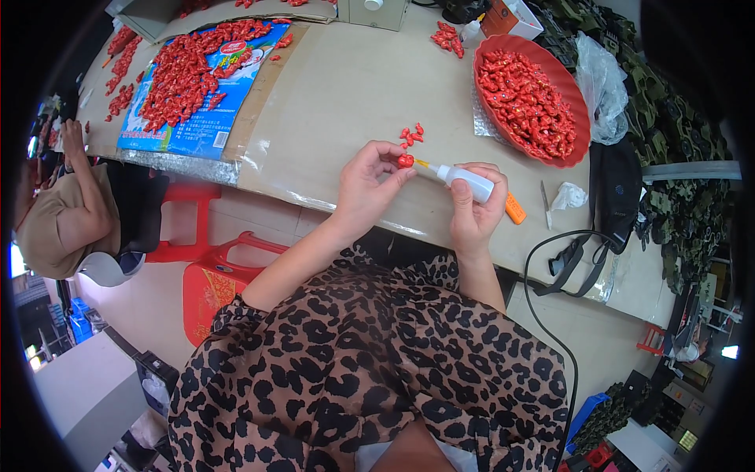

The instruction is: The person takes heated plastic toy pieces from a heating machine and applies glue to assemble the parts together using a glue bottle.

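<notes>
Small red piece (pixel 405 160) pinched in left hand (pixel 368 185) fingertips, up over the table's (pixel 354 86) near edge. Nozzle of white bottle (pixel 465 182) touching that piece, yellow tip right against it. Right hand (pixel 474 211) wrapped snug round the bottle, fingers closed. Just beyond, a few loose red pieces (pixel 411 134) on the table. Further right, red bowl (pixel 578 110) heaped with more. Orange tool (pixel 515 208) lying beside the right hand. Far left, blue sheet (pixel 200 130) covered in red pieces, another person (pixel 67 204) seated beside it.
</notes>
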A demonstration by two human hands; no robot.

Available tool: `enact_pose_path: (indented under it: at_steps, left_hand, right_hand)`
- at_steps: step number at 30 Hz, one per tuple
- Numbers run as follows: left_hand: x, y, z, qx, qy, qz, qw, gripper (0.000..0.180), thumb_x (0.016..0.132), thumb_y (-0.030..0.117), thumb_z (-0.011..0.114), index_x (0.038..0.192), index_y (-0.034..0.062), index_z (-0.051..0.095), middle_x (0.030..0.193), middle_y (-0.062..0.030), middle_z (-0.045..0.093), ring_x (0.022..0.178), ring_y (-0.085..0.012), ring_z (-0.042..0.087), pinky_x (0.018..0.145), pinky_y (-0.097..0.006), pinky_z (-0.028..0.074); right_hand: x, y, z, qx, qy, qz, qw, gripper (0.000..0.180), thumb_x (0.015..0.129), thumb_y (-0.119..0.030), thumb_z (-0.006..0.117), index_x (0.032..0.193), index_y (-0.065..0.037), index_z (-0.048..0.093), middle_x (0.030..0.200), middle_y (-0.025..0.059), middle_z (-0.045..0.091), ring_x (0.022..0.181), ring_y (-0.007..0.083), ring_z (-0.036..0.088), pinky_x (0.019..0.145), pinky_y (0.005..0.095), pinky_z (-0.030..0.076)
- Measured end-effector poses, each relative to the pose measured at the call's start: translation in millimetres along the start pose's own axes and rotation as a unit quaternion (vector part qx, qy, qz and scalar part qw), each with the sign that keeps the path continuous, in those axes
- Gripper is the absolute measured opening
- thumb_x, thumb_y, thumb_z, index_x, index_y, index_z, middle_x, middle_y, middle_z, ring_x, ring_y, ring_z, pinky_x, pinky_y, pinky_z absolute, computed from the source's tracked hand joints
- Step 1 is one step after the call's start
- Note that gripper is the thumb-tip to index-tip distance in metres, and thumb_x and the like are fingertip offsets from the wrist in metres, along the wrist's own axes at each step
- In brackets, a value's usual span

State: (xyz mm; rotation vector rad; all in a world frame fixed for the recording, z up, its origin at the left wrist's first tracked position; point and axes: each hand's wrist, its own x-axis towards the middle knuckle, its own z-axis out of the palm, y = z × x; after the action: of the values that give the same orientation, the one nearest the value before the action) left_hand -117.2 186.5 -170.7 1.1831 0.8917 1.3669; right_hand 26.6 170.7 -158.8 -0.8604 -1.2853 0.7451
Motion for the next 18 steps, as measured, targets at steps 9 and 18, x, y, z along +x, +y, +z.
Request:
enact_pose_path:
  at_steps: [9, 18]
  left_hand:
    - [2.2, 0.5, 0.4, -0.017, 0.005, -0.002, 1.000, 0.024, 0.073, -0.007, 0.056, 0.093, -0.0016, 0.044, 0.086, -0.0057, 0.052, 0.079, -0.0094, 0.052, 0.072, -0.020, 0.044]
    - [1.4, -1.1, 0.4, -0.019, 0.007, -0.002, 1.000, 0.023, 0.074, -0.007, 0.055, 0.093, -0.0014, 0.044, 0.086, -0.0052, 0.051, 0.078, -0.0090, 0.052, 0.071, -0.020, 0.044]
  right_hand:
    - [2.4, 4.2, -2.4, -0.024, -0.004, -0.010, 1.000, 0.018, 0.080, -0.007, 0.051, 0.092, -0.001, 0.039, 0.088, 0.0105, 0.047, 0.071, 0.0119, 0.048, 0.064, 0.0222, 0.042]
    - [0.3, 3.2, -3.3, 0.006, 0.000, 0.006, 1.000, 0.020, 0.078, -0.006, 0.054, 0.090, 0.001, 0.040, 0.087, 0.0119, 0.046, 0.072, 0.0128, 0.046, 0.063, 0.0212, 0.040]
